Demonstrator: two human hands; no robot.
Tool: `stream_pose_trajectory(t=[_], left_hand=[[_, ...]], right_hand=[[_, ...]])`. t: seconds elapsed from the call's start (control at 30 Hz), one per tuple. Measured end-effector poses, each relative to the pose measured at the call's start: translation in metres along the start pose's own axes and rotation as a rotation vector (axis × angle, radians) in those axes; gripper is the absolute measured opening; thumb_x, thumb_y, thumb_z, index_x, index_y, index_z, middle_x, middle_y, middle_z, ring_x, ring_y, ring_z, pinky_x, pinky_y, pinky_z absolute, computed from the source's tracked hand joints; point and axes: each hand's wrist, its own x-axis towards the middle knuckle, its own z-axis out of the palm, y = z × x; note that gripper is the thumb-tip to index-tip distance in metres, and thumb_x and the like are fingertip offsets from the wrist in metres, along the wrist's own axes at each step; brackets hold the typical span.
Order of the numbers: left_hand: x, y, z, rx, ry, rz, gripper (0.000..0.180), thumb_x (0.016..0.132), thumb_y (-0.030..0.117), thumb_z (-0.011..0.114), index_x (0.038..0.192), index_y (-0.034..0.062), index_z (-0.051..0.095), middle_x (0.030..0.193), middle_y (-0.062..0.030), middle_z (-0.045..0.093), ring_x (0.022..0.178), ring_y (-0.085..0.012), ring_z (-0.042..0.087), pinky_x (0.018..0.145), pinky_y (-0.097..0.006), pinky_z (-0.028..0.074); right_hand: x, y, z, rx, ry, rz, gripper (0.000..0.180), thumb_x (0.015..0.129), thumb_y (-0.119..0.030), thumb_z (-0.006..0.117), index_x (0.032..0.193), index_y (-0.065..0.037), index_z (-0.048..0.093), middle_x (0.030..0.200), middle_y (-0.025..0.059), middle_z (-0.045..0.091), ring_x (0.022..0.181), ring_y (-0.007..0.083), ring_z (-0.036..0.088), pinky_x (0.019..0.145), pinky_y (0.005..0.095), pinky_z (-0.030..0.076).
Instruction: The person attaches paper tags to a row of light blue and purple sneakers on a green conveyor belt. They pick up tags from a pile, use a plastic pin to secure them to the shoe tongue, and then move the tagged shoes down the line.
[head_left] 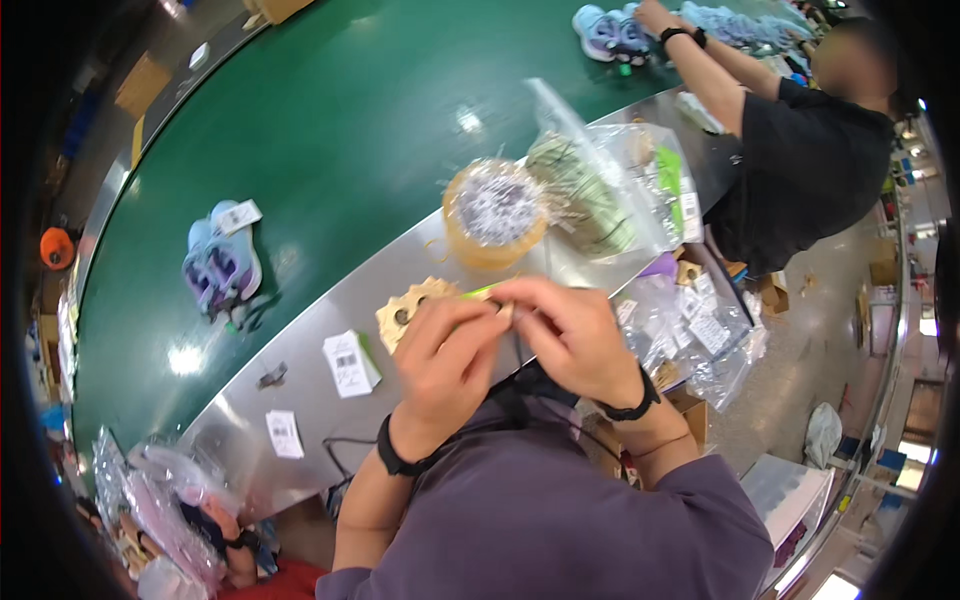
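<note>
My left hand (447, 352) and my right hand (572, 338) meet over the metal ledge, fingertips pinched together. Between them shows a small piece with a bright green edge (482, 291), mostly covered by my fingers; its kind cannot be made out. A beige scalloped piece (402, 305) with a dark round spot lies just beyond my left hand. To the left of that hand sit a stack of white barcode tags (350, 366) with green behind it and a smaller stack of white tags (285, 434). Beyond my hands stands a yellowish tub (490, 245) full of clear plastic fasteners.
A pair of blue-purple shoes (222, 262) with a tag rests on the green belt (330, 130). Clear bags (590, 185) lie right of the tub, above a box of plastic-wrapped items (690, 325). One co-worker (800, 160) handles shoes far right; another's hand (225, 525) shows lower left.
</note>
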Motion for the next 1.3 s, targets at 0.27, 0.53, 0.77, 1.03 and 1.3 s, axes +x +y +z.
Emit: stream_pose_trajectory(t=[0.27, 0.53, 0.77, 1.03, 1.3], left_hand=[[-0.003, 0.012, -0.017, 0.318, -0.198, 0.332, 0.018, 0.066, 0.004, 0.069, 0.084, 0.0042, 0.068, 0.085, -0.0059, 0.061, 0.077, -0.0222, 0.059, 0.064, -0.034, 0.047], [-0.003, 0.008, -0.016, 0.29, -0.355, 0.344, 0.023, 0.067, 0.01, 0.067, 0.089, 0.0052, 0.066, 0.089, -0.0047, 0.062, 0.077, -0.0197, 0.059, 0.068, -0.031, 0.048], [0.009, 0.006, -0.051, 0.112, -0.476, 0.157, 0.029, 0.065, 0.005, 0.077, 0.091, 0.0028, 0.065, 0.091, -0.0093, 0.065, 0.078, -0.0277, 0.062, 0.067, -0.037, 0.049], [0.014, -0.017, -0.138, 0.198, -0.322, -0.148, 0.022, 0.075, 0.001, 0.068, 0.097, -0.0021, 0.064, 0.087, -0.0158, 0.066, 0.076, -0.0292, 0.062, 0.067, -0.036, 0.049], [0.001, -0.025, -0.164, 0.338, -0.129, -0.335, 0.014, 0.075, 0.0, 0.066, 0.089, -0.0029, 0.066, 0.084, -0.015, 0.068, 0.074, -0.0285, 0.063, 0.069, -0.034, 0.048]], right_hand=[[-0.005, 0.004, -0.014, 0.141, -0.188, 0.083, 0.013, 0.083, -0.005, 0.067, 0.096, -0.008, 0.065, 0.086, 0.0036, 0.057, 0.067, 0.014, 0.056, 0.064, 0.0265, 0.046], [-0.003, -0.001, -0.009, 0.257, -0.109, 0.088, 0.007, 0.089, -0.009, 0.061, 0.096, -0.007, 0.061, 0.091, 0.0034, 0.058, 0.076, 0.0148, 0.062, 0.066, 0.0286, 0.048], [0.018, -0.012, -0.112, 0.558, -0.039, 0.382, 0.009, 0.096, -0.008, 0.05, 0.104, -0.005, 0.055, 0.084, 0.0015, 0.061, 0.076, 0.0087, 0.059, 0.073, 0.0247, 0.047], [0.133, 0.002, -0.251, 0.352, -0.106, 0.391, 0.012, 0.094, -0.007, 0.053, 0.105, -0.004, 0.057, 0.073, -0.0027, 0.055, 0.067, 0.004, 0.052, 0.059, 0.0169, 0.042], [0.26, 0.301, -0.291, -1.184, -0.692, -0.179, 0.017, 0.086, -0.015, 0.054, 0.094, -0.005, 0.065, 0.085, 0.0085, 0.062, 0.078, 0.0223, 0.058, 0.069, 0.0332, 0.046]])
